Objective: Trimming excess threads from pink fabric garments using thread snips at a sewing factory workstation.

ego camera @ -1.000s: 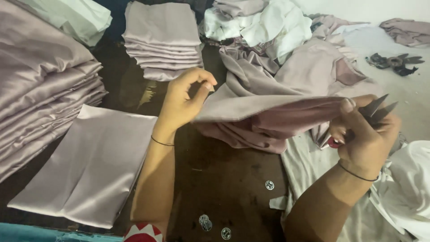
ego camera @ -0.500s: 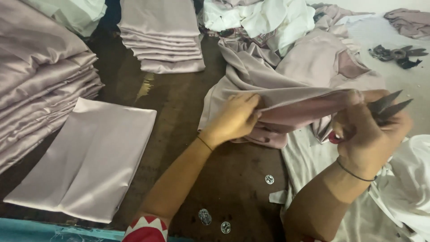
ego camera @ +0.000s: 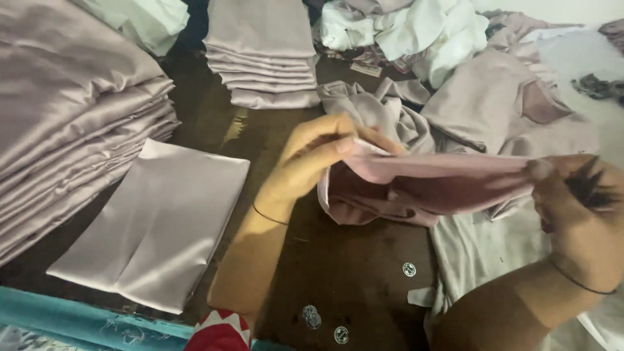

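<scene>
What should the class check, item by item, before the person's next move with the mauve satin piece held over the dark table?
1. Left hand pinches one end of the mauve satin piece: ok.
2. Right hand grips the other end: ok.
3. Fabric held taut between both hands: ok, it spans them with little sag.
4. Scissors in the right hand, blades shut and clear of the cloth: cannot tell, blurred.
5. Flat folded satin piece at the left lies smooth: ok.
6. Small round buttons lie on the dark table under the cloth, not caught in it: ok.
</scene>
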